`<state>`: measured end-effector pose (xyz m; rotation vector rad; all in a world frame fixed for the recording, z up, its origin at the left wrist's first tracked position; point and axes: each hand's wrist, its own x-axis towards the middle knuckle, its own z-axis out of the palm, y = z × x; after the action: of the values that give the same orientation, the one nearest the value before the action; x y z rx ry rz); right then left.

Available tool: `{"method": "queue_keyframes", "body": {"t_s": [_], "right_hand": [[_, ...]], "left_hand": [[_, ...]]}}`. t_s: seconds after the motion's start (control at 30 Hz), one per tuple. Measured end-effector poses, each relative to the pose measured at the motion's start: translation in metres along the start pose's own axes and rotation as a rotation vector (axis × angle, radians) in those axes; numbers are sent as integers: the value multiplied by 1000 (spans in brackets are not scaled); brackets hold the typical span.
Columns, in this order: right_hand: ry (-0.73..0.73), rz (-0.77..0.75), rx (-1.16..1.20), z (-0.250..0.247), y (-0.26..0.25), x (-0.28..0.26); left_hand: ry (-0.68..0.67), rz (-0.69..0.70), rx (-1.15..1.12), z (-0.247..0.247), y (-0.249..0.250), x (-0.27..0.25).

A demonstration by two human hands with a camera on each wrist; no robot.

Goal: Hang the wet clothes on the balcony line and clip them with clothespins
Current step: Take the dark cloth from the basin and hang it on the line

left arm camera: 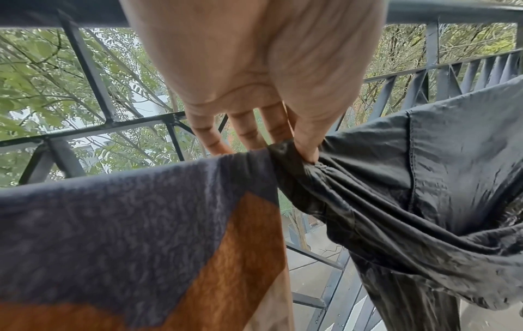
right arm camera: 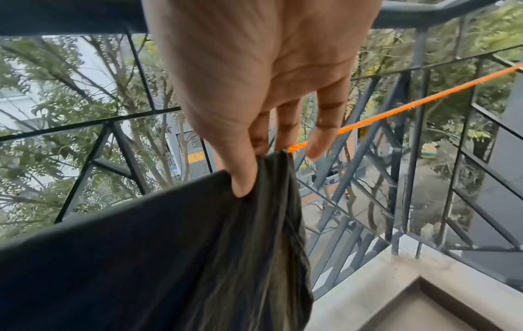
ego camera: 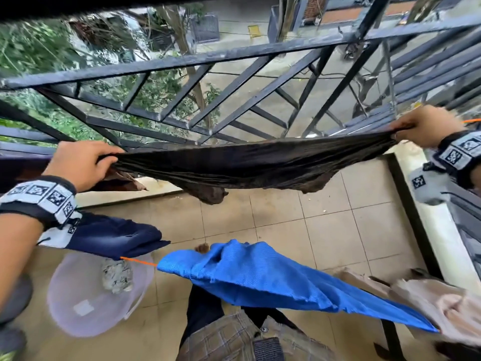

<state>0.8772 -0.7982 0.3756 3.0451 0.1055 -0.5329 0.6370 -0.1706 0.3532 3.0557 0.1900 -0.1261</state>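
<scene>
A wet black garment [ego camera: 255, 162] is stretched wide between my two hands, draped over the far orange line [right arm camera: 396, 109] near the railing. My left hand [ego camera: 86, 162] pinches its left end [left arm camera: 297, 154] between thumb and fingers. My right hand [ego camera: 424, 126] pinches the right end [right arm camera: 263, 179], thumb on the near side, the orange line running out past its fingers. A purple and orange cloth [left arm camera: 127, 235] hangs on the same line just left of my left hand. No clothespin shows in any view.
On the near orange line [ego camera: 138, 261] hang a dark blue garment [ego camera: 117, 237], a bright blue mesh cloth [ego camera: 260, 277] and a beige cloth [ego camera: 429, 303]. A translucent basin [ego camera: 86, 303] holding a crumpled cloth stands on the tiled floor at lower left. The metal balcony railing [ego camera: 234, 56] runs just beyond the line.
</scene>
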Motion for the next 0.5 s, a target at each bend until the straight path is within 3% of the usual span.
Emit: {"method": "queue_keyframes", "body": {"t_s": [0.2, 0.5], "right_hand": [[41, -5, 1, 3, -16, -19], [151, -142, 131, -18, -94, -51]], "left_hand": [[-32, -56, -69, 6, -4, -3], [-5, 61, -170, -18, 9, -28]]}}
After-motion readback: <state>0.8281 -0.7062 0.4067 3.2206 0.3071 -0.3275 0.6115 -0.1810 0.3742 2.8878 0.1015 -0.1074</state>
